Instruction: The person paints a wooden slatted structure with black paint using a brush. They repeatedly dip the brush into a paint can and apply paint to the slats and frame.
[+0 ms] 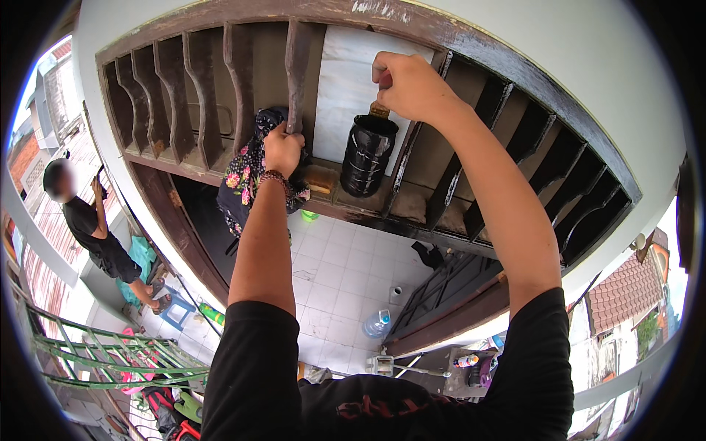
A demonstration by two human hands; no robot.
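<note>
My right hand [415,84] is closed on the handle of a paintbrush [379,109], whose lower end dips into the mouth of a black, paint-coated container [368,156]. The container stands on the ledge of a slatted wooden transom, in front of a pale marbled board [346,73]. To the left, my left hand [283,149] is closed round the lower part of a brown wooden slat [297,73]. Beside that wrist hangs a dark floral cloth [243,173]. A brown block-like piece [321,178] lies on the ledge between my hands.
Slats at right [529,132] are black; those at left [169,88] are brown. Below are a tiled floor [331,275], a water bottle [377,323] and a dark metal gate [441,290]. Another person [88,220] stands at left near a blue stool [175,312] and green metal railing [110,353].
</note>
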